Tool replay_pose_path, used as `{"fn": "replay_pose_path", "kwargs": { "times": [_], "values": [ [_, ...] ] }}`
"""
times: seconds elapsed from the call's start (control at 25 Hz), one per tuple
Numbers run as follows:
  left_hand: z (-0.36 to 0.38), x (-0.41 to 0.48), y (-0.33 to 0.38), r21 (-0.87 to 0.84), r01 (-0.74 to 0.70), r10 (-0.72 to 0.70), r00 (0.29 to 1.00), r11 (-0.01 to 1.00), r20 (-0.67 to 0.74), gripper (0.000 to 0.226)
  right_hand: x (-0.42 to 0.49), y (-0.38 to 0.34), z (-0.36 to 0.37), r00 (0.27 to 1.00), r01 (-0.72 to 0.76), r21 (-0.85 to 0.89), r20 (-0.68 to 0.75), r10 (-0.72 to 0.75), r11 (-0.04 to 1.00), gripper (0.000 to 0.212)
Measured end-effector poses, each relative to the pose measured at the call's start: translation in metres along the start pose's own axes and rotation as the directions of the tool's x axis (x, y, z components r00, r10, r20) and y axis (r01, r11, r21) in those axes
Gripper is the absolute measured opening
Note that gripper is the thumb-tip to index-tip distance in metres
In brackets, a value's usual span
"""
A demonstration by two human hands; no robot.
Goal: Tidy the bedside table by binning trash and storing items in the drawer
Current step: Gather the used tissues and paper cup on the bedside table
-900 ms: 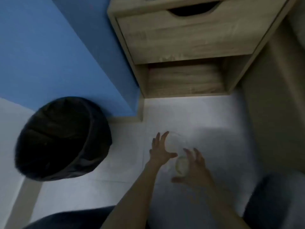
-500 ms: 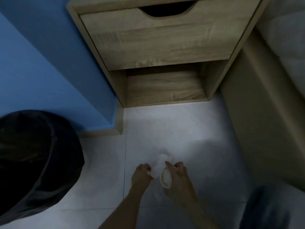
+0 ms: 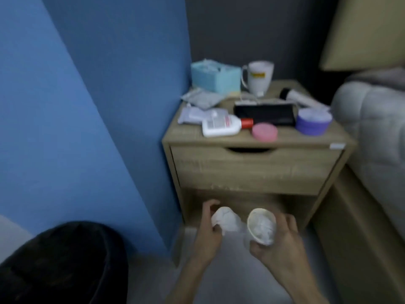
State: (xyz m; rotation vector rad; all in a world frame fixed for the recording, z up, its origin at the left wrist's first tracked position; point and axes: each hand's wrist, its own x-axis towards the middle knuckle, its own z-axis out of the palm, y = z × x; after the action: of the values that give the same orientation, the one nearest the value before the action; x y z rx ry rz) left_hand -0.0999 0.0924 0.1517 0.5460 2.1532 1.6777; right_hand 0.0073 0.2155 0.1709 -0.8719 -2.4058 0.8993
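Left hand [image 3: 208, 232] closed around crumpled white tissue [image 3: 225, 219], soft, irregular. Right hand [image 3: 276, 244] grips round paper cup [image 3: 261, 226], cream rim, more crumpled white stuffed inside. Both held low before bedside table [image 3: 252, 172], wood-grain laminate; drawer [image 3: 252, 170] shut, crescent cutout handle. Tabletop clutter blurred: white bottle [image 3: 221, 126], red cap; pink round tin [image 3: 264, 132]; purple jar [image 3: 313, 122]; mug [image 3: 259, 76]. Black-lined bin [image 3: 61, 264] lower left, cut off by frame edge.
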Motion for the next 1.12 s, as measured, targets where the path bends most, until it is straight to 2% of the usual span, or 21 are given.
{"fn": "replay_pose_path", "kwargs": {
  "times": [0.12, 0.2, 0.28, 0.36, 0.44, 0.52, 0.76, 0.88, 0.92, 1.12],
  "values": [
    [-0.018, 0.025, 0.079, -0.193, -0.109, 0.127, 0.988, 0.975, 0.083, 0.050, 0.052, -0.048, -0.048, 0.996, 0.077, 0.070, -0.044, -0.074, 0.995, 0.080],
    [-0.029, 0.040, 0.124, -0.171, -0.149, 0.177, 0.971, 0.974, 0.161, 0.042, 0.080, -0.074, -0.076, 0.990, 0.134, 0.060, -0.056, -0.130, 0.989, 0.082],
    [-0.035, 0.063, 0.153, -0.001, -0.225, 0.223, 0.967, 0.974, 0.122, 0.035, 0.102, -0.094, -0.095, 0.976, 0.188, 0.055, -0.117, -0.181, 0.981, 0.083],
    [-0.038, 0.091, 0.165, 0.233, -0.316, 0.322, 0.947, 0.920, 0.012, 0.041, 0.125, -0.107, -0.105, 0.957, 0.237, 0.048, -0.182, -0.225, 0.970, 0.083],
    [-0.035, 0.111, 0.168, 0.324, -0.367, 0.414, 0.906, 0.872, -0.089, 0.041, 0.147, -0.113, -0.107, 0.953, 0.241, 0.024, -0.197, -0.232, 0.970, 0.080],
    [-0.029, 0.120, 0.171, 0.323, -0.395, 0.463, 0.870, 0.860, -0.170, 0.033, 0.163, -0.120, -0.103, 0.950, 0.257, 0.011, -0.187, -0.250, 0.966, 0.076],
    [-0.014, 0.150, 0.154, 0.484, -0.383, 0.525, 0.827, 0.787, -0.199, 0.011, 0.179, -0.135, -0.097, 0.952, 0.269, -0.040, -0.143, -0.272, 0.962, 0.070],
    [-0.007, 0.145, 0.144, 0.595, -0.442, 0.634, 0.758, 0.671, -0.152, 0.012, 0.173, -0.140, -0.096, 0.940, 0.299, -0.025, -0.165, -0.299, 0.954, 0.075],
    [-0.006, 0.141, 0.139, 0.617, -0.454, 0.646, 0.755, 0.643, -0.118, 0.013, 0.170, -0.141, -0.094, 0.939, 0.309, -0.025, -0.152, -0.309, 0.951, 0.076],
    [-0.016, 0.141, 0.123, 0.664, -0.390, 0.530, 0.848, 0.638, -0.012, 0.021, 0.169, -0.147, -0.077, 0.963, 0.262, -0.018, -0.056, -0.262, 0.965, 0.079]
  ]
}}
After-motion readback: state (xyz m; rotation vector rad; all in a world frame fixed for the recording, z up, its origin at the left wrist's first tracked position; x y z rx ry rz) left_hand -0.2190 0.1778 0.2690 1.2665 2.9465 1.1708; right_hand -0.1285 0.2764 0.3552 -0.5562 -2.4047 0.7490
